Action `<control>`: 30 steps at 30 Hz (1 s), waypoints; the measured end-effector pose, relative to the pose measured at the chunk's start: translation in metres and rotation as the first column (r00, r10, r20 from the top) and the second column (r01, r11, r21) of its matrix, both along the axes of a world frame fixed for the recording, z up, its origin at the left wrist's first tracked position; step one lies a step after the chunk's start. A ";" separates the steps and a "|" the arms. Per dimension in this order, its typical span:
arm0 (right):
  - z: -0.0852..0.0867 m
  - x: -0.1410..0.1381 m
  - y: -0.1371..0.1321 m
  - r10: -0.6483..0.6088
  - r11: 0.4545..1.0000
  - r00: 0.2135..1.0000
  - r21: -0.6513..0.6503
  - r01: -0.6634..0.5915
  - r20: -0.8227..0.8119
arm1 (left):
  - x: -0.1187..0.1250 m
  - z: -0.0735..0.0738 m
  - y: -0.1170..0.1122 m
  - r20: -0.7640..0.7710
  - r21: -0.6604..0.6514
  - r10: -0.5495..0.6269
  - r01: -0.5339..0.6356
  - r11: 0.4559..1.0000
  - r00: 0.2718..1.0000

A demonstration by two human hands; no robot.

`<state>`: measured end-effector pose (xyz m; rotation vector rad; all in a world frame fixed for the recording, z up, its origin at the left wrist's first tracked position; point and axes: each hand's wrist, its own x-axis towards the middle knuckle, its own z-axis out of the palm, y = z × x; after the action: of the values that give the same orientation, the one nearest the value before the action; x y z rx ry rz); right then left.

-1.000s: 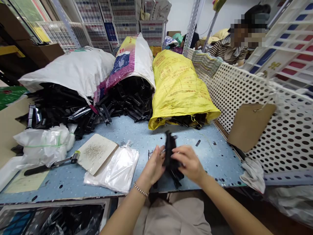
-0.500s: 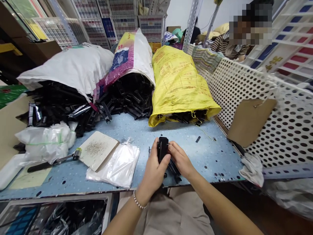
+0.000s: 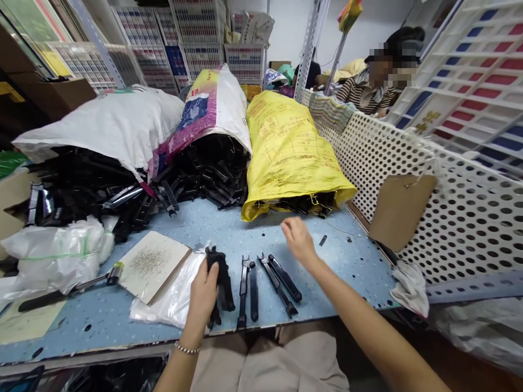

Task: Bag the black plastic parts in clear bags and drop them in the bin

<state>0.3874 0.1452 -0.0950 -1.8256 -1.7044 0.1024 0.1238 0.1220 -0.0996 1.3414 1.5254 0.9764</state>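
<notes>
Left hand [image 3: 203, 294], clamped on black parts [image 3: 225, 286] (count hard to tell) beside a stack of clear plastic bags [image 3: 161, 309]. Away to its right, on the blue tabletop [image 3: 345, 258], two pairs of long black pieces [image 3: 254, 291], laid lengthwise out from the near edge, with the farther pair [image 3: 285, 277] aslant, far ends leftward. Nearer to that slanted pair, just up and to its right: right hand [image 3: 300, 239], with fingers curled, contents impossible to tell. Just beyond: yellow sack [image 3: 294, 152], with dark pieces [image 3: 301, 204] at its mouth.
</notes>
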 end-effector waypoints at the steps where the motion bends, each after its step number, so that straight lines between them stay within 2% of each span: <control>1: 0.002 0.018 0.018 -0.079 0.997 0.997 0.019 0.079 0.003 | 0.002 -0.009 0.000 -0.043 -0.004 -0.022 0.022 1.000 0.999; 4: 0.006 0.063 0.057 -0.206 0.977 0.978 0.043 0.206 -0.006 | 0.019 -0.031 -0.006 -0.129 0.022 -0.088 0.091 0.996 0.988; 6: 0.007 0.081 0.063 -0.217 0.974 0.976 0.061 0.218 -0.015 | 0.028 -0.037 -0.010 -0.170 0.069 -0.105 0.118 0.991 0.980; 9: 0.008 0.090 0.041 -0.193 0.973 0.981 0.127 0.195 -0.030 | 0.028 -0.031 -0.015 -0.147 0.117 -0.086 0.104 0.988 0.985; 12: 0.006 0.070 -0.011 -0.141 0.969 0.989 0.201 0.147 -0.044 | 0.031 -0.012 -0.019 0.031 0.107 -0.084 0.080 0.991 0.996; 13: 0.005 0.056 -0.032 -0.092 0.969 0.995 0.225 0.100 -0.044 | 0.037 -0.004 -0.019 0.139 0.064 -0.113 0.105 0.992 0.984; 15: 0.005 0.023 -0.072 0.164 0.945 0.986 0.289 -0.154 -0.009 | 0.053 0.013 -0.020 0.408 -0.061 -0.170 0.212 0.975 0.897; 16: 0.007 0.006 -0.089 0.299 0.911 0.953 0.285 -0.297 0.035 | 0.063 0.021 -0.020 0.524 -0.118 -0.173 0.272 0.955 0.834; 17: 0.010 -0.008 -0.103 0.441 0.855 0.894 0.264 -0.446 0.082 | 0.072 0.028 -0.020 0.601 -0.159 -0.169 0.324 0.933 0.781; 19: 0.019 -0.027 -0.118 0.639 0.737 0.764 0.210 -0.642 0.089 | 0.085 0.039 -0.021 0.637 -0.183 -0.169 0.360 0.915 0.752; 20: 0.023 -0.030 -0.119 0.667 0.722 0.744 0.210 -0.659 0.043 | 0.088 0.043 -0.023 0.618 -0.174 -0.185 0.362 0.916 0.764; 21: 0.027 -0.031 -0.116 0.635 0.756 0.772 0.230 -0.613 -0.025 | 0.090 0.046 -0.027 0.597 -0.160 -0.207 0.367 0.916 0.775; 23: 0.030 -0.025 -0.100 0.445 0.875 0.884 0.280 -0.394 -0.145 | 0.092 0.051 -0.036 0.584 -0.143 -0.256 0.408 0.902 0.770; 24: 0.030 -0.021 -0.090 0.349 0.909 0.923 0.297 -0.293 -0.159 | 0.092 0.052 -0.041 0.586 -0.144 -0.278 0.436 0.888 0.761; 25: 0.029 -0.018 -0.080 0.285 0.922 0.948 0.310 -0.231 -0.141 | 0.093 0.053 -0.046 0.584 -0.145 -0.299 0.460 0.876 0.754; 27: 0.025 -0.017 -0.062 0.258 0.921 0.964 0.319 -0.224 -0.068 | 0.093 0.054 -0.052 0.546 -0.129 -0.315 0.450 0.884 0.776; 30: 0.018 -0.028 -0.052 0.267 0.940 0.954 0.254 -0.227 -0.134 | 0.088 0.053 -0.046 0.463 -0.104 -0.247 0.329 0.939 0.851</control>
<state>0.3598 0.0931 -0.0768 -1.3849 -1.7389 0.1459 0.2117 0.0756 -0.0469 1.0846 1.0016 0.8554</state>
